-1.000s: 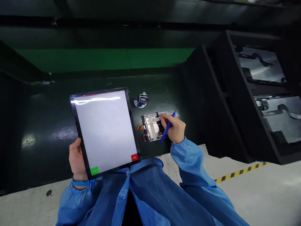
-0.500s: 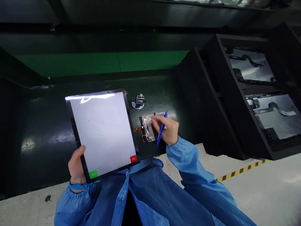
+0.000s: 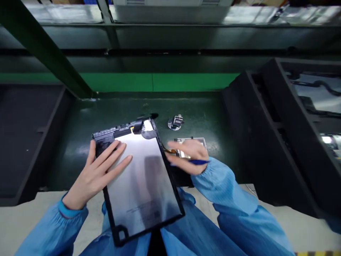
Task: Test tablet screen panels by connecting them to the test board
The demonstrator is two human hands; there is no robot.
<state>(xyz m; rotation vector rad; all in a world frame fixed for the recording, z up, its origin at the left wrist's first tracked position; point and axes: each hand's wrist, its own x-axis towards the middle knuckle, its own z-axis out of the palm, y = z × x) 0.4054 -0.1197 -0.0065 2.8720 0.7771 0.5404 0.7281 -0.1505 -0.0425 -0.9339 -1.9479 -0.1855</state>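
A display panel [image 3: 138,170] lies with its silvery back up, tilted towards my body past the bench's front edge. My left hand [image 3: 98,174] rests on its upper left part, fingers spread. My right hand [image 3: 190,154], smeared by motion, is at the panel's right edge by an orange flex cable [image 3: 172,151]. A blue pen [image 3: 198,162] is tucked in that hand. Behind the hand sits a small circuit board unit [image 3: 201,141], partly covered by it. Farther back on the bench stands a metal tally counter [image 3: 176,122].
Black foam trays [image 3: 266,142] are stacked on the right, with more panels [image 3: 325,89] in the top one. Another black tray [image 3: 23,142] lies at the left. A green post [image 3: 53,53] slants down to the green bench [image 3: 128,106].
The panel has been turned over from its lit white screen to its silvery back. My left hand went from gripping its edge to lying flat on it. My right hand moved to the flex cable.
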